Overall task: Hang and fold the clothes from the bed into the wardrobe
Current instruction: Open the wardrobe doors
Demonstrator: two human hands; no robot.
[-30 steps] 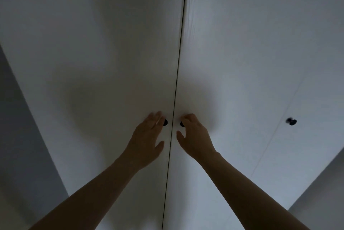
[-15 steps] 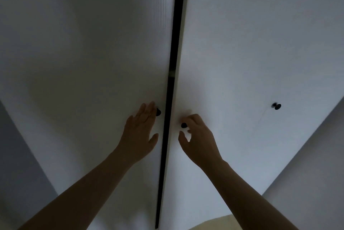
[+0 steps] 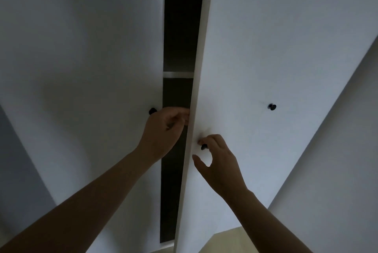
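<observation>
The white wardrobe fills the head view. Its left door (image 3: 81, 68) is closed, and the right door (image 3: 255, 48) stands ajar with a dark gap between them. My right hand (image 3: 219, 165) pinches the right door's small black knob (image 3: 204, 147) with its fingertips, the thumb spread below. My left hand (image 3: 163, 132) is off the left door's knob (image 3: 152, 111). Its curled fingers lie across the gap, with the tips hidden behind the right door's edge (image 3: 189, 150). No clothes or bed are in sight.
Inside the gap a pale shelf edge (image 3: 178, 74) crosses the dark interior. Another black knob (image 3: 272, 107) sits on the wardrobe front further right. Grey walls flank the wardrobe on the left (image 3: 14, 170) and right (image 3: 337, 160). Beige floor (image 3: 225, 240) shows below.
The right door has swung outward and the gap has widened. My left hand left its knob and moved right to the right door's edge. My right hand stays on its knob.
</observation>
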